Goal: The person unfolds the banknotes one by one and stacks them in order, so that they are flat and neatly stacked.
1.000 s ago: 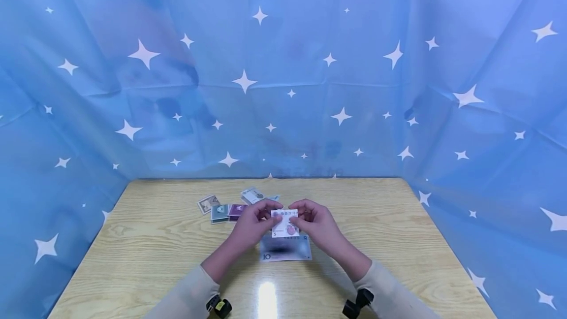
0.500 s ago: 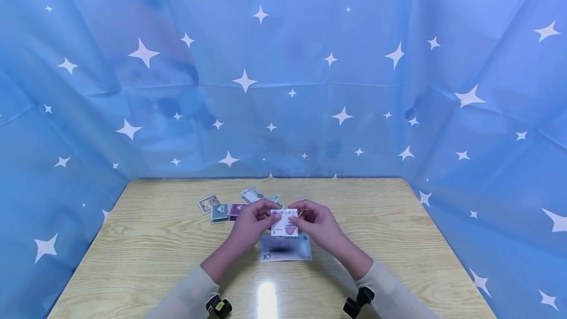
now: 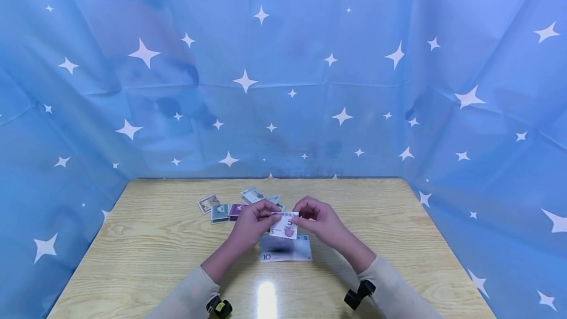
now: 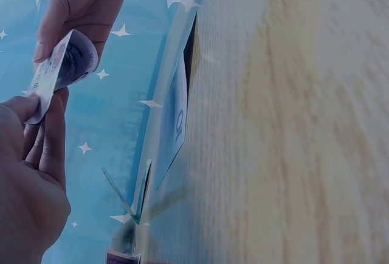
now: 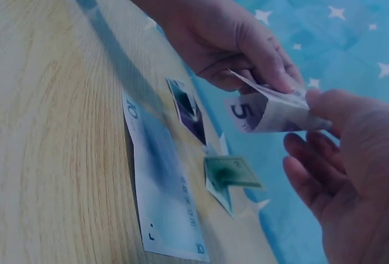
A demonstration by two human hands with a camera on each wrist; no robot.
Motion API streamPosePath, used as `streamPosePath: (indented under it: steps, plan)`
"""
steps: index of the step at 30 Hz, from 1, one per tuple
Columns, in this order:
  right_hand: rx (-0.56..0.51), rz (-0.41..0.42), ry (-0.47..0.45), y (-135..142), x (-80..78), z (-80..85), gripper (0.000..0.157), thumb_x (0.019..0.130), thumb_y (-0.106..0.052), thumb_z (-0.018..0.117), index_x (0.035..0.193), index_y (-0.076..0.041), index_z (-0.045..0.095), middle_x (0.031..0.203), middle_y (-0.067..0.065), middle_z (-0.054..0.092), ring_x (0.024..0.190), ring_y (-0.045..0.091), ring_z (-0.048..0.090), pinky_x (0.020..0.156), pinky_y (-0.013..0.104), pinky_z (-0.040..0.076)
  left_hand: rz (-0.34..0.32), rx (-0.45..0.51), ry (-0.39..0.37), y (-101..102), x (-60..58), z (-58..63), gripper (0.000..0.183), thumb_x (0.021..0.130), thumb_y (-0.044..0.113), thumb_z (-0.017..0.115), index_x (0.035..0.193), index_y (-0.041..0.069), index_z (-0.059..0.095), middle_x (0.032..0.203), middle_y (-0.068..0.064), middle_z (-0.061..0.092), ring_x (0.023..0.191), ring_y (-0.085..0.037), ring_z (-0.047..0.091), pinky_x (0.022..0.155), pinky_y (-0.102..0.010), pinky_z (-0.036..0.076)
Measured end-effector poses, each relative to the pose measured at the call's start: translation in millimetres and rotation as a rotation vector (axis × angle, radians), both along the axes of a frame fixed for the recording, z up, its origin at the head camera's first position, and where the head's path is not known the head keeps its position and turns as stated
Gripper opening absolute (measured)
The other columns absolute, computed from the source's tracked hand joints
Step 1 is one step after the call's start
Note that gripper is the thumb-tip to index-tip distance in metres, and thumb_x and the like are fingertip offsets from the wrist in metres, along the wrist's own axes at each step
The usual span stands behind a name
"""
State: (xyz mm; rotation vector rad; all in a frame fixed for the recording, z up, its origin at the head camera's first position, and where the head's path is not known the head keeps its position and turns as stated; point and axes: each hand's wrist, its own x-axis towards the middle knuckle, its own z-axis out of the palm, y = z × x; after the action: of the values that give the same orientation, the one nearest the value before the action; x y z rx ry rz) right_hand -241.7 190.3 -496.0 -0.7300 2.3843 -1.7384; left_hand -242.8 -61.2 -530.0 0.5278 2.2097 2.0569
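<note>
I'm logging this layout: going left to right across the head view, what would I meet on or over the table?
Brownish note, green note, purple note, left hand, folded 5 note, right hand.

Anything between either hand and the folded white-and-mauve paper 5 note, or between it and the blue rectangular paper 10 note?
Nothing visible. The left hand and right hand both pinch the folded white-and-mauve paper 5 note. The gap down to the blue rectangular paper 10 note looks open; the green folded paper note lies beyond.
</note>
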Motion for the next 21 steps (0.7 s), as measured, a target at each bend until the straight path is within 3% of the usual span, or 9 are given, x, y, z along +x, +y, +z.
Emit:
streamPosePath:
  steps: [4, 8, 10, 12, 15, 17, 21]
  plan:
    - [0.027, -0.02, 0.029, 0.1, -1.7, -0.4, 0.011, 0.101, -0.01, 0.082, 0.108, -0.011, 0.074, 0.107, 0.007, 0.071, 0.092, 0.022, 0.068, 0.08, 0.032, 0.059, 0.019, -0.022, 0.025, 0.2, 0.3, -0.5, 0.007, 0.106, 0.015, 0.077, 0.111, 0.011, 0.077, 0.102, -0.004, 0.082, 0.084, -0.018, 0.075, 0.068, -0.026, 0.059]
    - [0.062, -0.046, 0.07, -1.1, -2.4, 0.3, 0.011, 0.099, -0.01, 0.084, 0.103, -0.013, 0.074, 0.109, 0.007, 0.069, 0.095, 0.023, 0.069, 0.085, 0.037, 0.06, 0.046, -0.051, 0.067, 0.3, 0.7, -0.5, 0.006, 0.105, 0.02, 0.079, 0.109, 0.015, 0.078, 0.121, 0.0, 0.079, 0.111, -0.02, 0.075, 0.093, -0.037, 0.063]
    - [0.076, -0.054, 0.086, -1.9, -2.1, 1.0, 0.012, 0.099, -0.01, 0.085, 0.102, -0.014, 0.074, 0.109, 0.008, 0.068, 0.096, 0.024, 0.069, 0.085, 0.039, 0.06, 0.054, -0.048, 0.08, 0.0, 0.8, -0.8, 0.008, 0.105, 0.021, 0.079, 0.109, 0.013, 0.078, 0.132, 0.0, 0.076, 0.127, -0.022, 0.071, 0.107, -0.046, 0.058]
    - [0.084, -0.061, 0.103, -2.4, -2.0, 1.4, 0.012, 0.099, -0.011, 0.086, 0.101, -0.014, 0.074, 0.108, 0.008, 0.068, 0.096, 0.025, 0.069, 0.085, 0.039, 0.06, 0.058, -0.047, 0.091, -0.2, 0.8, -1.1, 0.006, 0.106, 0.02, 0.078, 0.108, 0.015, 0.078, 0.136, 0.0, 0.075, 0.133, -0.022, 0.068, 0.111, -0.05, 0.055]
    - [0.104, -0.081, 0.132, -2.7, -2.1, 1.4, 0.014, 0.098, -0.011, 0.087, 0.099, -0.016, 0.074, 0.108, 0.006, 0.067, 0.097, 0.025, 0.067, 0.084, 0.039, 0.059, 0.051, -0.05, 0.084, -0.6, 1.5, -1.1, 0.004, 0.106, 0.019, 0.077, 0.109, 0.016, 0.078, 0.127, 0.0, 0.077, 0.122, -0.02, 0.072, 0.103, -0.045, 0.06]
    - [0.113, -0.098, 0.152, -2.7, -2.6, 0.9, 0.016, 0.097, -0.011, 0.088, 0.098, -0.018, 0.073, 0.108, 0.004, 0.066, 0.099, 0.025, 0.065, 0.085, 0.041, 0.058, 0.037, -0.043, 0.067, -0.8, 1.9, -1.0, 0.003, 0.107, 0.017, 0.077, 0.109, 0.016, 0.078, 0.115, -0.001, 0.079, 0.104, -0.018, 0.075, 0.087, -0.037, 0.064]
    - [0.136, -0.122, 0.182, -2.2, -3.5, -0.1, 0.02, 0.095, -0.011, 0.089, 0.095, -0.021, 0.072, 0.111, 0.002, 0.067, 0.11, 0.024, 0.061, 0.095, 0.052, 0.053, 0.012, -0.006, 0.021, -1.1, 3.4, 0.5, 0.005, 0.107, 0.011, 0.075, 0.111, 0.009, 0.077, 0.1, -0.005, 0.079, 0.079, -0.016, 0.07, 0.067, -0.027, 0.06]
